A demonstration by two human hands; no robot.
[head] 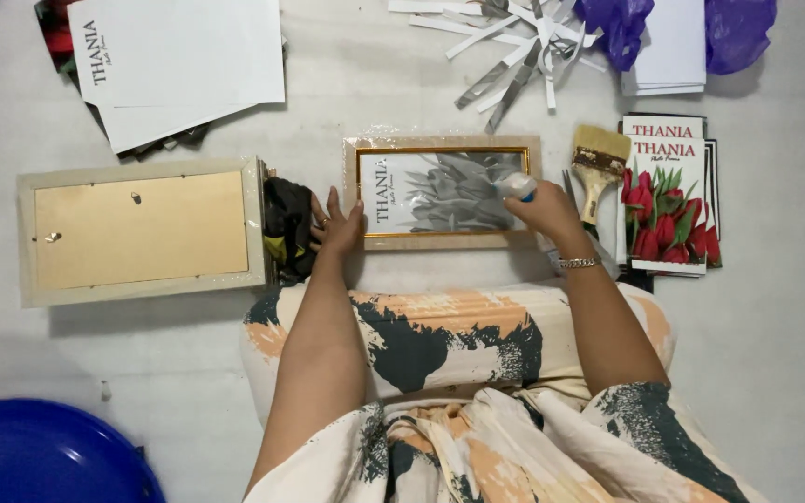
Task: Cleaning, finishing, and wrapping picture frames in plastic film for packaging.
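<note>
The left hand (339, 226) is pressing flat and open on the picture frame (442, 193) lying before the knees; the right hand (540, 207) is closed around a small bottle (517, 186) over its glass — stiff, light, probably fragile, best held by its edges.

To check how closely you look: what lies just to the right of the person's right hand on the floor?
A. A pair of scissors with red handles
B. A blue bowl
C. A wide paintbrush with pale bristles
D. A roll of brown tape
C: a wide paintbrush with pale bristles lies beside the right hand, between the picture frame and the stack of tulip prints.
</note>
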